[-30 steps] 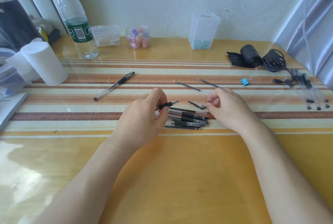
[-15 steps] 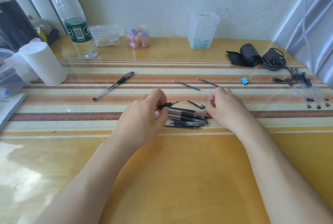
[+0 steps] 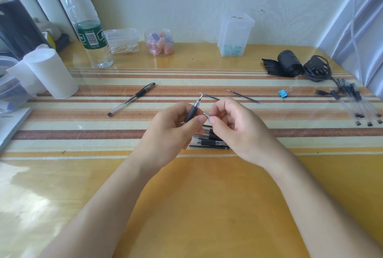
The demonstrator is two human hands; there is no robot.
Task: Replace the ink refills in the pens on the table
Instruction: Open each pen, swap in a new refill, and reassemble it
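Black-gripped pen (image 3: 191,112), tilted, is gripped by the curled left hand (image 3: 172,131); just beside it, the right hand (image 3: 238,129) pinches a small metal tip cone (image 3: 207,115).

Bare from wrist to the lower edge of the view: left forearm (image 3: 107,199) and right forearm (image 3: 310,206), smooth and broadening toward the corners. Bare likewise, left grip (image 3: 172,131) and right grip (image 3: 238,131), with short, rounded nails showing on both thumbs. Faint creases over the knuckles of the right grip.
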